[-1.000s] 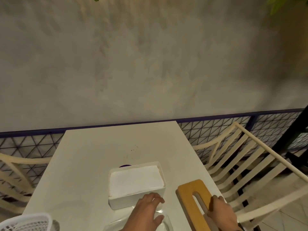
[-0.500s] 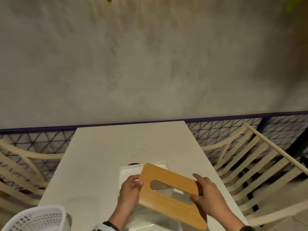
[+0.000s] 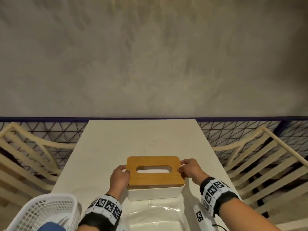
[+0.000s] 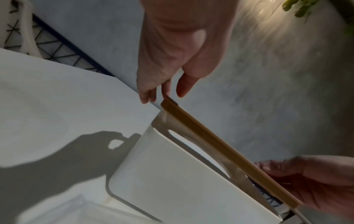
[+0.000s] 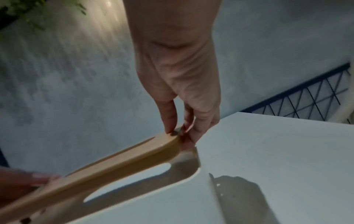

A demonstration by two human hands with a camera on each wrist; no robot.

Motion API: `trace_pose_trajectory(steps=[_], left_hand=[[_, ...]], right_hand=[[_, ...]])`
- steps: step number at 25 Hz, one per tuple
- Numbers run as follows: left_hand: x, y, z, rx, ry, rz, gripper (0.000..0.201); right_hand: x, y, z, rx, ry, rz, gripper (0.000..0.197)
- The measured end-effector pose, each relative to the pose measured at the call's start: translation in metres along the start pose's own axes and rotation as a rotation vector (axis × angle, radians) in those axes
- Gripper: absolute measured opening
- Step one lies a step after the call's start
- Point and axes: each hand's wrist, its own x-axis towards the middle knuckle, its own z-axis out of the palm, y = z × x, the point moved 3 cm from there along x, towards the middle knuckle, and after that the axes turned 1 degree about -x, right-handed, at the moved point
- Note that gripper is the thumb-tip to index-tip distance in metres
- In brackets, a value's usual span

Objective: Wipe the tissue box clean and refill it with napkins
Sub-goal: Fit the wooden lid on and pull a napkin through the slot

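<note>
Step in hand, as judged: seating the wooden lid [image 3: 155, 170] onto the white tissue box [image 3: 155, 191], which sits on the white table [image 3: 116, 147] near its front edge, midway across. Left hand [image 3: 120, 176] pinches the lid's left short edge; right hand [image 3: 190, 169] pinches the right short edge, thumb on top and fingers [image 5: 203, 121] curled beneath. Lid is not seated: both wrist views show an open gap between lid and box rim, with the lid tilted. Napkins show white through the oval slot [image 3: 154, 169]; the box appears filled. To do this well: level the lid first, line up its corners with the box outline, then lower it evenly on both sides instead of dropping one end. Fingers under the edges should slide outward just before contact, so they are not trapped and the lid does not cock. Press lightly at both ends afterwards to check it sits flush. Nearby: a white basket [image 3: 45, 212] at near left, clear plastic wrap [image 3: 155, 217] in front of the box.
</note>
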Motion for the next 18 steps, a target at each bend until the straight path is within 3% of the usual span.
trace_pose_trajectory(steps=[4,6,13,18], left_hand=[[0.002,-0.007,0.013,0.036,-0.070,0.004,0.034],[0.003,-0.009,0.017,0.065,-0.090,0.006,0.030],[-0.003,-0.009,0.021,0.159,-0.123,0.082,0.021],[-0.005,-0.012,0.015,0.205,-0.157,0.114,0.032]], right_hand=[[0.007,0.005,0.004,-0.210,0.106,-0.003,0.011],[0.009,0.007,0.002,-0.208,0.122,0.014,0.022],[0.011,0.011,0.001,-0.185,0.126,-0.033,0.024],[0.012,0.013,0.000,-0.183,0.067,-0.095,0.044]])
